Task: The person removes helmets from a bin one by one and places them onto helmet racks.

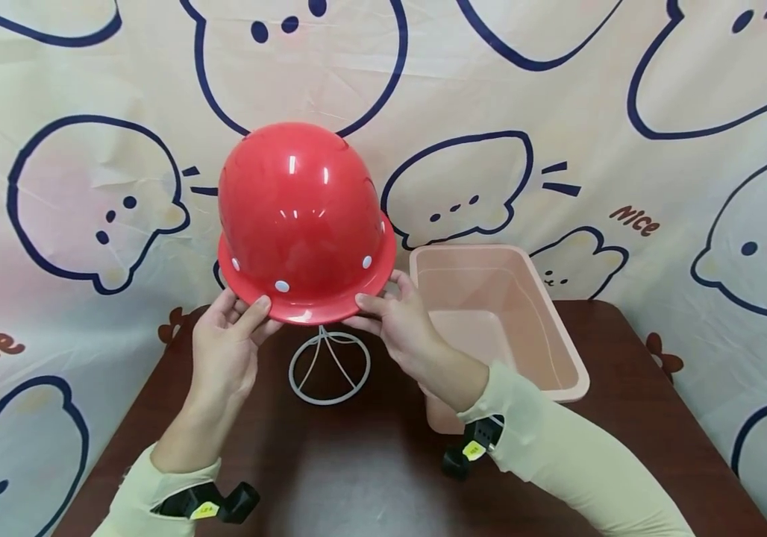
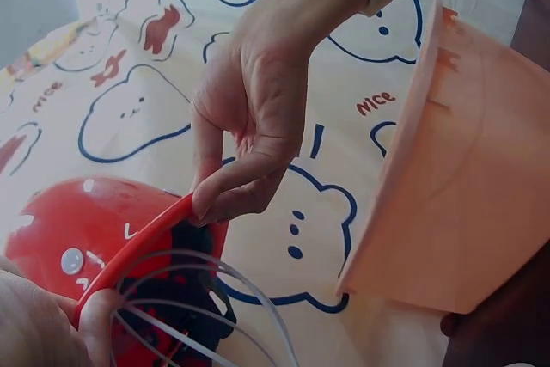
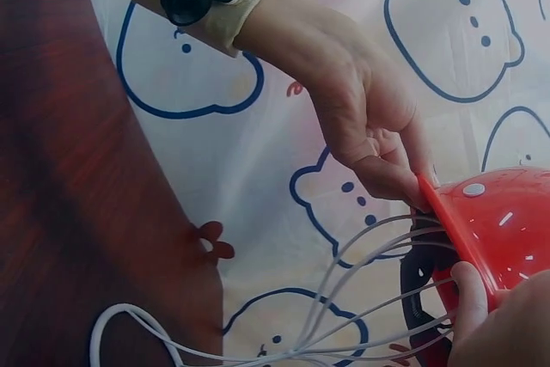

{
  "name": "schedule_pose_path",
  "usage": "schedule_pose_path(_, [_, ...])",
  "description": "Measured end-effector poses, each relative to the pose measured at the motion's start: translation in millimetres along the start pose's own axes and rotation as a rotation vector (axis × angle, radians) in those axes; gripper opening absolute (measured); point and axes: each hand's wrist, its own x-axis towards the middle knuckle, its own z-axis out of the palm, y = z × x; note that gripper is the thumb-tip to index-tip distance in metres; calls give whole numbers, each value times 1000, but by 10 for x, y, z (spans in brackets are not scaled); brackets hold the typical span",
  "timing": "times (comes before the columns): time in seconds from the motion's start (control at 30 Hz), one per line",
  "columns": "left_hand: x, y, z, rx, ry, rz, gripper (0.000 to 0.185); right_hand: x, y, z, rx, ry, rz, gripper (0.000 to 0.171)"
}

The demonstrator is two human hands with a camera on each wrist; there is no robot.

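A glossy red hard hat [image 1: 299, 216] with white rivets is held by its brim over a white wire stand [image 1: 321, 403] with a round base. On the brim's left side, my left hand [image 1: 229, 339] pinches the edge, thumb on top and fingers beneath. Opposite it, my right hand [image 1: 410, 328] grips the brim the same way. In the right wrist view, the stand's curved wires [image 3: 369, 238] reach up into the hat's opening, beside a dark inner band [image 3: 417, 290]. The left wrist view also has the hat [image 2: 77, 221] tilted, with both hands on its rim.
A pale pink plastic bin [image 1: 568, 373] stands on the dark wooden table [image 1: 370, 477], just right of the stand and partly behind my right forearm. A cloth [image 1: 598, 97] printed with cartoon bears hangs behind and along the sides of the table.
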Motion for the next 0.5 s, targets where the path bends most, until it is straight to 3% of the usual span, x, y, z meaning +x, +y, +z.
schedule_pose_path(0.5, [-17,-192,-144,15,32,-81,69,4,264,-65,-15,35,38,41])
